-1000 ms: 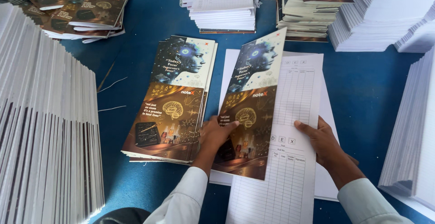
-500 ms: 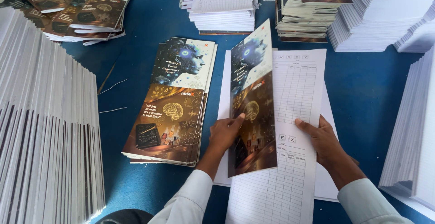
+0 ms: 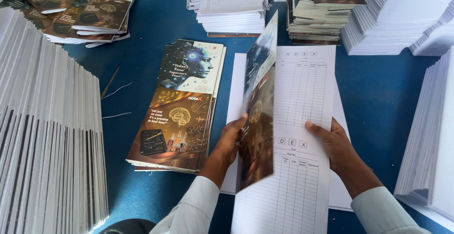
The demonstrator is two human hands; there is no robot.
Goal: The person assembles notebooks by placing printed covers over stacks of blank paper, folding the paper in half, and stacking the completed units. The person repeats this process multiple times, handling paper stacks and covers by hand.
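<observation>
Blue worktop, stacks of white sheets lining its left and right edges. At the middle, you are holding down a ruled index sheet with your right hand, fingers flat and released. Your left hand, fingers grasping, is swinging the printed cover up, now nearly edge-on where it lay flatter a moment ago; it is opening over the sheet. Beside it lies the cover pile.

We see the cover raised on edge over the sheets on the desk; left of it lies the cover stack, paper piles behind.
</observation>
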